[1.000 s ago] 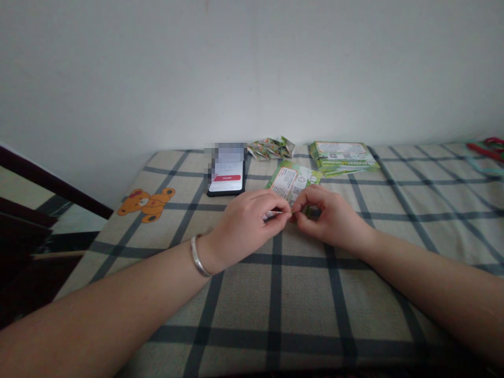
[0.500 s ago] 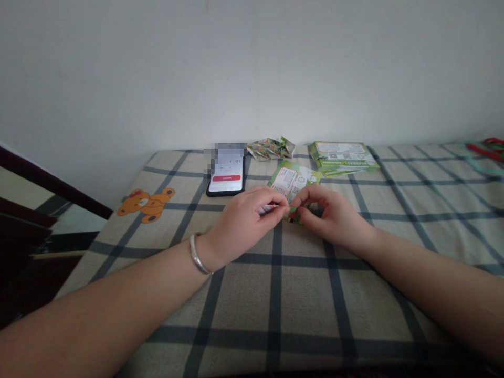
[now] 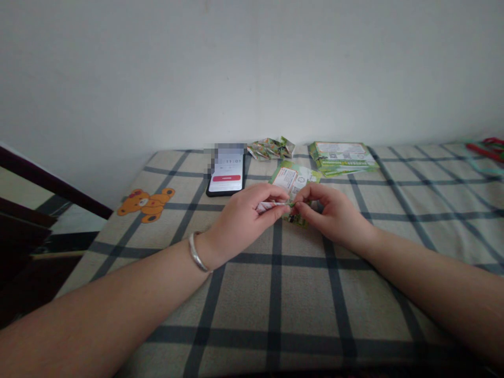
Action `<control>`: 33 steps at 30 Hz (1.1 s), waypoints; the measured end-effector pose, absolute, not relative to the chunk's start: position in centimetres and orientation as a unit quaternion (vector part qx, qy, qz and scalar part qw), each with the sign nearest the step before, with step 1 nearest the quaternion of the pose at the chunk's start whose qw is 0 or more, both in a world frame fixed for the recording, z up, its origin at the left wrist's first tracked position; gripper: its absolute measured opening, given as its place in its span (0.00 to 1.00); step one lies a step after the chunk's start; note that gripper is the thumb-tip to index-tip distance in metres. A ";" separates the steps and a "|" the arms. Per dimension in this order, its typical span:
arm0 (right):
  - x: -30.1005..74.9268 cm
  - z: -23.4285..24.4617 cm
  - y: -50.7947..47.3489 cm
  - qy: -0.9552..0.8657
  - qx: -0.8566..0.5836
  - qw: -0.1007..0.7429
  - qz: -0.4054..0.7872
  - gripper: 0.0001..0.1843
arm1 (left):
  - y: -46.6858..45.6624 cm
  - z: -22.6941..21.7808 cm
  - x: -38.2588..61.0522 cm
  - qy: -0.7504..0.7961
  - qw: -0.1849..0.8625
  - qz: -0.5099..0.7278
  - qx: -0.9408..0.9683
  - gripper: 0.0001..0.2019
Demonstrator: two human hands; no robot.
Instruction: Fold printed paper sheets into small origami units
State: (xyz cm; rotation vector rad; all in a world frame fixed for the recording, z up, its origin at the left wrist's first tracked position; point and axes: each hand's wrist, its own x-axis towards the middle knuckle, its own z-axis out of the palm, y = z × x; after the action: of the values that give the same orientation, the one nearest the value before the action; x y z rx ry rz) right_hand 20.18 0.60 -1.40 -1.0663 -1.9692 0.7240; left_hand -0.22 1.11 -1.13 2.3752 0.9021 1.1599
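Note:
A green and white printed paper sheet (image 3: pixel 292 180) is held between both hands above the checked cloth. My left hand (image 3: pixel 244 220), with a silver bangle on its wrist, pinches the sheet's near edge between thumb and fingers. My right hand (image 3: pixel 328 215) pinches the same folded edge just to the right, fingertips almost touching the left ones. The lower part of the sheet is hidden behind my fingers.
A phone (image 3: pixel 227 172) with a lit screen lies at the back, folded green paper pieces (image 3: pixel 271 148) beside it, then a stack of green sheets (image 3: pixel 342 156). The checked cloth (image 3: pixel 275 294) has a bear print (image 3: pixel 146 202) at left. Red and green items (image 3: pixel 488 148) lie far right.
Both hands have lifted slightly and shifted the pinch along the sheet's near edge; the sheet's fold has tightened. Nothing else has moved.

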 end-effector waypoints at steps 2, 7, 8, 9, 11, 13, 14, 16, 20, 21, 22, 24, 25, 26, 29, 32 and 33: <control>20.2 -1.4 0.6 -0.762 -0.433 0.397 0.271 0.03 | 1.1 -1.2 -0.3 0.312 0.177 0.421 0.833 0.11; 20.4 -1.7 0.9 -0.731 -0.446 0.429 0.287 0.04 | 1.3 -1.4 -0.4 0.322 0.142 0.438 0.827 0.11; 20.4 -1.8 1.0 -0.726 -0.444 0.433 0.295 0.04 | 1.4 -1.5 -0.4 0.328 0.139 0.440 0.824 0.11; 20.5 -1.9 1.1 -0.721 -0.441 0.438 0.306 0.04 | 1.4 -1.5 -0.4 0.335 0.139 0.442 0.821 0.11; 20.4 -2.0 1.1 -0.709 -0.431 0.451 0.328 0.04 | 1.5 -1.5 -0.4 0.347 0.139 0.442 0.815 0.11; 20.4 -2.0 1.1 -0.695 -0.418 0.466 0.354 0.03 | 1.6 -1.5 -0.4 0.355 0.137 0.438 0.814 0.11; 20.4 -2.0 1.1 -0.686 -0.412 0.474 0.367 0.03 | 1.6 -1.5 -0.3 0.359 0.136 0.435 0.815 0.10; 20.4 -2.0 1.1 -0.671 -0.400 0.487 0.390 0.04 | 1.7 -1.6 -0.3 0.363 0.143 0.430 0.814 0.10; 20.3 -2.0 1.0 -0.659 -0.363 0.509 0.417 0.03 | 2.0 -2.0 -0.2 0.363 0.214 0.439 0.794 0.12; 20.4 -2.0 0.9 -0.660 -0.356 0.508 0.423 0.03 | 2.1 -2.2 -0.2 0.362 0.235 0.441 0.787 0.12; 20.4 -2.0 0.9 -0.664 -0.354 0.502 0.425 0.03 | 2.2 -2.3 -0.3 0.363 0.254 0.442 0.780 0.13; 20.4 -2.0 0.9 -0.681 -0.368 0.479 0.413 0.05 | 2.3 -2.5 -0.3 0.364 0.287 0.444 0.767 0.13; 20.4 -2.0 0.9 -0.691 -0.382 0.466 0.398 0.06 | 2.3 -2.5 -0.3 0.363 0.299 0.445 0.762 0.13; 20.4 -2.1 0.9 -0.702 -0.396 0.455 0.380 0.06 | 2.3 -2.5 -0.2 0.360 0.308 0.446 0.759 0.13; 20.4 -2.1 0.9 -0.724 -0.413 0.431 0.345 0.06 | 2.2 -2.4 -0.1 0.347 0.323 0.447 0.758 0.13; 20.3 -2.1 1.0 -0.733 -0.400 0.426 0.346 0.05 | 2.1 -2.2 0.0 0.345 0.320 0.445 0.762 0.12; 20.3 -2.1 1.0 -0.733 -0.397 0.428 0.349 0.04 | 2.1 -2.2 0.0 0.346 0.314 0.445 0.764 0.12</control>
State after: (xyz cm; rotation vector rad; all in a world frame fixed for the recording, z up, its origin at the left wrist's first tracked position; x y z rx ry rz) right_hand 20.31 0.99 -2.14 -0.9904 -1.8317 0.8711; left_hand 0.04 2.07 -2.17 2.0137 0.9120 1.1729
